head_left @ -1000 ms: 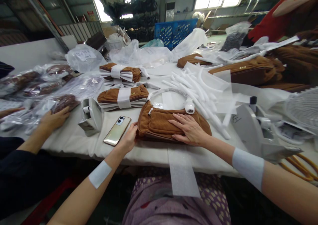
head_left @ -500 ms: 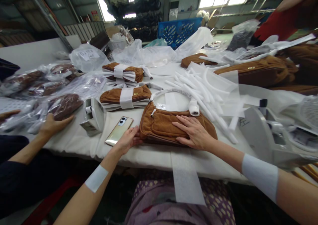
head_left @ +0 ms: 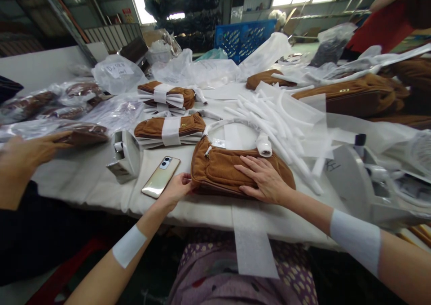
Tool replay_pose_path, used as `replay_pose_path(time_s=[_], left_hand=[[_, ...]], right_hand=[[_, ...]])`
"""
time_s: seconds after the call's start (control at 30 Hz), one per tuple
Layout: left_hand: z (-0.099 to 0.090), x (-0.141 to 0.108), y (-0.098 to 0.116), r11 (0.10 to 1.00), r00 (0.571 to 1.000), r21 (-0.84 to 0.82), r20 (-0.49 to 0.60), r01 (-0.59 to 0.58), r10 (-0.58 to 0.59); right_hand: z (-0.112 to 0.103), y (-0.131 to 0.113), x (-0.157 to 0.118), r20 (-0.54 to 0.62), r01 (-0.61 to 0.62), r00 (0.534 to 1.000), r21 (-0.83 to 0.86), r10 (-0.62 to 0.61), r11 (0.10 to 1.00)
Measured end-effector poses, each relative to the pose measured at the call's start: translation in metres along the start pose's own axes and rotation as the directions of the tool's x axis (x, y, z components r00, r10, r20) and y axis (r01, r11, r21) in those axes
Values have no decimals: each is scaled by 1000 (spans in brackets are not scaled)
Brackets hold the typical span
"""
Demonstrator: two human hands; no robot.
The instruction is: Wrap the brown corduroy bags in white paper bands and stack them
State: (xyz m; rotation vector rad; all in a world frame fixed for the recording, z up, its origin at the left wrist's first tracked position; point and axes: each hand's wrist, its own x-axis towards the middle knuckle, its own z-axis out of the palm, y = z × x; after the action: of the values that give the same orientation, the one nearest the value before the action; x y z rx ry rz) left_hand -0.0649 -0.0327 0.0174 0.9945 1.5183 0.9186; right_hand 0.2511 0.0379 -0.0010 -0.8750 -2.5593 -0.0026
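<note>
A brown corduroy bag (head_left: 224, 168) lies flat near the table's front edge, its strap looped behind it in white wrapping. My right hand (head_left: 262, 179) rests on the front of the bag with fingers spread. At the bag's left lower corner, my left hand (head_left: 178, 189) has its fingertips closed on the edge. A phone (head_left: 160, 177) lies just left of that hand. Under the bag, a white strip (head_left: 254, 242) hangs over the table edge. Each of my forearms carries a pale patch.
Two banded brown bags (head_left: 171, 130) (head_left: 166, 95) lie behind the phone. A tape dispenser (head_left: 124, 156) stands left, another device (head_left: 360, 179) right. White foam tubes (head_left: 272, 116) lie behind the bag. A co-worker's hand (head_left: 30, 156) touches wrapped goods at left.
My left fingers have drawn in at the bag's corner, while my right hand stays on the bag. The co-worker's hands at left have moved, and the wrapped item there has shifted and flattened.
</note>
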Motion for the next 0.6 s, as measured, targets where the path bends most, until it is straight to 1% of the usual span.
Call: replay_pose_path(time_s=[0.1, 0.17, 0.23, 0.3, 0.37, 0.4, 0.47, 0.5, 0.53, 0.57, 0.6], left_hand=[[6, 0, 9, 974, 995, 203, 10, -102, 102], [9, -3, 12, 922, 981, 340, 7, -186, 195], [10, -7, 8, 856, 960, 457, -17, -241, 279], [8, -10, -2, 788, 933, 565, -82, -245, 349], [4, -11, -15, 727, 901, 653, -156, -214, 405], [1, -12, -21, 701, 887, 685, -177, -200, 426], [-7, -14, -24, 672, 884, 714, -168, -197, 437], [-10, -17, -20, 655, 875, 726, -161, -208, 457], [-12, -20, -13, 619, 845, 750, -159, -233, 510], [-11, -24, -3, 551, 789, 785, -136, -284, 600], [-8, -27, 9, 438, 708, 826, -68, -355, 703]], right_hand=[[-1, -1, 0, -9, 1, 1000, -7, -1, 1000], [-2, -1, 0, -12, 10, 1000, -2, -10, 1000], [-2, -1, 0, -9, 13, 1000, 6, -12, 1000], [0, -2, -1, -8, 2, 1000, 5, -2, 1000], [1, -3, -3, -11, -10, 1000, -5, 10, 1000], [2, -4, -4, -13, -12, 1000, -12, 11, 1000], [3, -5, -6, -11, -6, 1000, -20, 6, 1000], [3, -5, -7, -10, -6, 1000, -21, 6, 1000], [3, -5, -7, -9, -7, 1000, -19, 7, 1000], [3, -5, -7, -8, -7, 1000, -16, 7, 1000], [3, -5, -7, -7, -7, 1000, -11, 7, 1000]])
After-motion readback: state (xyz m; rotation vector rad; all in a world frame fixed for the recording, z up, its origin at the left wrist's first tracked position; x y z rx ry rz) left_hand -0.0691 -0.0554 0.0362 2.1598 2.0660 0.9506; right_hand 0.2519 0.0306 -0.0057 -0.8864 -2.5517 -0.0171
